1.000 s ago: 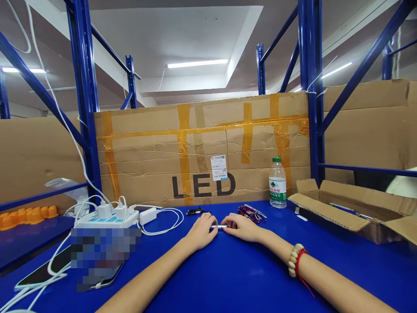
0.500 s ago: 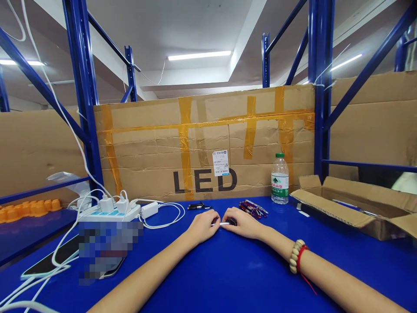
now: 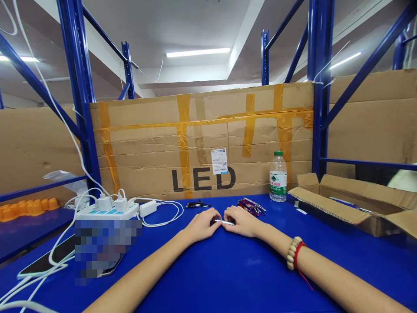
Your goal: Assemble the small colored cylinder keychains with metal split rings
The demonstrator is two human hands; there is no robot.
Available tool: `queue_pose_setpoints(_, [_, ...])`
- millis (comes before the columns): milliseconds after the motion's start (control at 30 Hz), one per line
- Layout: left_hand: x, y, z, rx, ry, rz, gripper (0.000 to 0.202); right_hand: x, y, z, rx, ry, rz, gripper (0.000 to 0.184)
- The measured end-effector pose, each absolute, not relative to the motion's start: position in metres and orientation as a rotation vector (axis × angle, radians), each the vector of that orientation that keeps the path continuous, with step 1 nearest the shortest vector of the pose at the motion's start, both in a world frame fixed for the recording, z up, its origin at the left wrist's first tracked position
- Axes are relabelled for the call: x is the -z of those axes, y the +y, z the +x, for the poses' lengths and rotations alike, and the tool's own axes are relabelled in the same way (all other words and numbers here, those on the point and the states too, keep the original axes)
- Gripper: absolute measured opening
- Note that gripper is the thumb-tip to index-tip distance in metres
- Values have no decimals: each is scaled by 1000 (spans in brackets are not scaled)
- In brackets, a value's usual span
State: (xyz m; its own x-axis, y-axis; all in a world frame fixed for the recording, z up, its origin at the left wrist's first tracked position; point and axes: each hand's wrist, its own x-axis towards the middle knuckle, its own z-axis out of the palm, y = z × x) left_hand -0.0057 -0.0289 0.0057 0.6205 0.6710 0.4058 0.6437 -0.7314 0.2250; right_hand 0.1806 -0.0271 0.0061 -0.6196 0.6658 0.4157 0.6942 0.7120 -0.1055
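Observation:
Above the middle of the blue table, my left hand and my right hand meet nearly fingertip to fingertip. Both are closed in a pinch on a slim pen, silver where it shows, with a dark part by the left fingers. Fingers hide its ends, so I cannot tell whether it is whole or in parts. Just behind my left hand lie several black pens or pen parts. A pile of red and purple pens lies behind my right hand.
At left stand a white power strip with plugs, looping white cables and a phone. A water bottle stands at back right, beside an open cardboard box holding pens. A large taped carton walls the back.
More of the silver length shows between my fingers, and the dark piece at my right fingertips is less visible. My hands stay almost in place; the view shifts slightly.

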Motion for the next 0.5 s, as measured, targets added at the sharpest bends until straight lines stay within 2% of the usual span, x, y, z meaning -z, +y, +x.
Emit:
queue_pose_setpoints(367, [-8,-32,-5,-853,1066,2737,21,-5,-27,181,-36,-2487,-1075,27])
queue_pose_setpoints(500, [-8,-32,-4,-875,1052,2710,20,-4,-28,179,-18,-2491,-1043,23])
